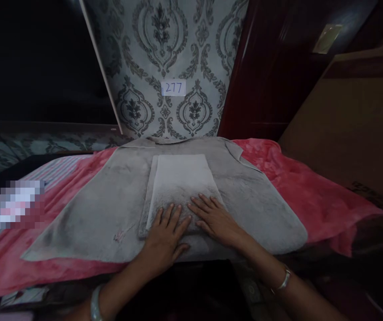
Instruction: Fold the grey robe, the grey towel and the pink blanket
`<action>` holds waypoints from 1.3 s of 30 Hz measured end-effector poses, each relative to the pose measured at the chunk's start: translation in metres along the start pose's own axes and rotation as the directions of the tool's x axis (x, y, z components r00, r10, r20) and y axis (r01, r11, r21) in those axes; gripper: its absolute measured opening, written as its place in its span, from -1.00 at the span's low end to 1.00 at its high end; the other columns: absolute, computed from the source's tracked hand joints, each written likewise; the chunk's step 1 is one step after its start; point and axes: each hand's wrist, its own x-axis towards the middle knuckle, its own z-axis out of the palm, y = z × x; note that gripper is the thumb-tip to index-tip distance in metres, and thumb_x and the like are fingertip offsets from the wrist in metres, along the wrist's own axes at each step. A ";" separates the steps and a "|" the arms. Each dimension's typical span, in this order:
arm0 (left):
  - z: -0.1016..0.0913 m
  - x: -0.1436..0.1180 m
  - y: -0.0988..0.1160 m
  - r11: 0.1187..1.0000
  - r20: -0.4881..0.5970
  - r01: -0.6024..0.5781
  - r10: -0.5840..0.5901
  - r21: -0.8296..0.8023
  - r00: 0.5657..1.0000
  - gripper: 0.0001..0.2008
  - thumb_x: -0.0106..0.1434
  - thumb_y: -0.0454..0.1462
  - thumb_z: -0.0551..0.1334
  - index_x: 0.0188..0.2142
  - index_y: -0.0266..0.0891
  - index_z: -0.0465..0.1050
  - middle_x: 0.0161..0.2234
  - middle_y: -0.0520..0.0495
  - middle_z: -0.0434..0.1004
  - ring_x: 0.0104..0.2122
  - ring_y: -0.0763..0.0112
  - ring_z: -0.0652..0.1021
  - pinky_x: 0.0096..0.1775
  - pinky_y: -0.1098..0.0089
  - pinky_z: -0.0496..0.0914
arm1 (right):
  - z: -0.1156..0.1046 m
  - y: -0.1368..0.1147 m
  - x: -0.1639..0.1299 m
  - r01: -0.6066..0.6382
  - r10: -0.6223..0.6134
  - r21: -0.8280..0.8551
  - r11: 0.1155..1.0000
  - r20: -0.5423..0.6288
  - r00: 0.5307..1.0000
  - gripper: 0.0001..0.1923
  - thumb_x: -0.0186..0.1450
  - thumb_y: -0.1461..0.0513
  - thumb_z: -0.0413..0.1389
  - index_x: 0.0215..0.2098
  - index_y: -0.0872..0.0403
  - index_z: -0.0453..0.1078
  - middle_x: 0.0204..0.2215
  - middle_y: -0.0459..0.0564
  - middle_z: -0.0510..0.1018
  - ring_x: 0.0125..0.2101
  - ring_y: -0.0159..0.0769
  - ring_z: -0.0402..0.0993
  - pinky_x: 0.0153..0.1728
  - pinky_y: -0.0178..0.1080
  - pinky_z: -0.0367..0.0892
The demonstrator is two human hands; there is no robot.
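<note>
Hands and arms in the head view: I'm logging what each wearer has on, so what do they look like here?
Both forearms are bare, with no sleeves in view. The left hand has a pale, smooth bangle at the wrist, greenish-white and fairly thick. The right hand has a thin silver-coloured bracelet at the wrist. No gloves show, and no rings can be made out.

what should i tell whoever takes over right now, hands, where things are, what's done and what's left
Left hand: flat, palm down on the near edge of the folded grey towel.
Right hand: flat beside it on the same edge; neither hand grips anything.
The towel lies on a larger grey cloth spread over the pink blanket.
Done: towel folded into a narrow rectangle.
Left: probably further folding or smoothing; the larger cloth is unfolded.
</note>
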 end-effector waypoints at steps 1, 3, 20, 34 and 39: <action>0.000 0.000 0.003 1.000 -0.020 0.013 -0.013 0.008 1.000 -0.30 0.22 -0.10 0.33 0.32 -0.10 0.22 0.35 -0.31 0.17 0.31 -0.19 0.21 0.21 -0.18 0.18 | 0.000 -0.002 -0.002 0.004 -0.004 0.012 1.000 0.004 1.000 -0.44 0.48 0.13 -0.04 0.41 -0.04 0.07 0.40 -0.01 0.05 0.41 -0.08 -0.17 0.35 0.19 -0.09; -0.002 0.004 0.005 1.000 -0.046 0.017 -0.018 -0.014 0.999 -0.38 0.26 -0.14 0.30 0.29 -0.13 0.28 0.33 -0.29 0.22 0.30 -0.14 0.24 0.20 -0.13 0.20 | -0.004 -0.004 -0.005 0.020 -0.021 0.035 0.999 0.013 1.000 -0.45 0.47 0.14 -0.03 0.40 0.00 0.10 0.39 0.01 0.08 0.40 -0.11 -0.14 0.35 0.13 -0.06; 0.009 0.036 0.046 0.996 -0.184 -0.057 0.045 -0.062 0.982 -0.54 0.36 -0.14 0.13 0.20 -0.24 0.36 0.22 -0.26 0.40 0.21 0.04 0.38 0.18 0.02 0.23 | -0.028 0.051 0.041 0.086 -0.081 0.071 0.994 -0.072 0.994 -0.52 0.51 0.13 -0.14 0.37 -0.10 0.17 0.38 -0.01 0.13 0.39 -0.14 -0.09 0.33 0.10 -0.02; 0.049 0.026 0.059 0.999 -0.350 -0.011 0.026 0.043 0.936 -0.54 0.24 -0.15 0.21 0.12 -0.21 0.45 0.20 -0.23 0.42 0.35 -0.11 0.12 0.32 -0.05 -0.15 | -0.023 0.118 0.151 -0.180 0.181 -0.025 0.983 0.098 0.979 -0.37 0.49 -0.08 -0.17 0.45 -0.12 -0.06 0.45 -0.01 -0.12 0.42 -0.03 -0.25 0.33 0.16 -0.13; 0.040 0.026 0.062 0.998 -0.306 -0.010 0.027 0.057 0.952 -0.48 0.27 -0.11 0.20 0.20 -0.18 0.38 0.27 -0.17 0.34 0.30 -0.03 0.22 0.31 0.01 -0.08 | -0.031 0.113 0.159 -0.298 0.300 -0.038 0.954 0.132 0.945 -0.40 0.51 -0.05 -0.21 0.46 -0.12 -0.09 0.46 -0.02 -0.17 0.42 -0.03 -0.30 0.31 0.21 -0.10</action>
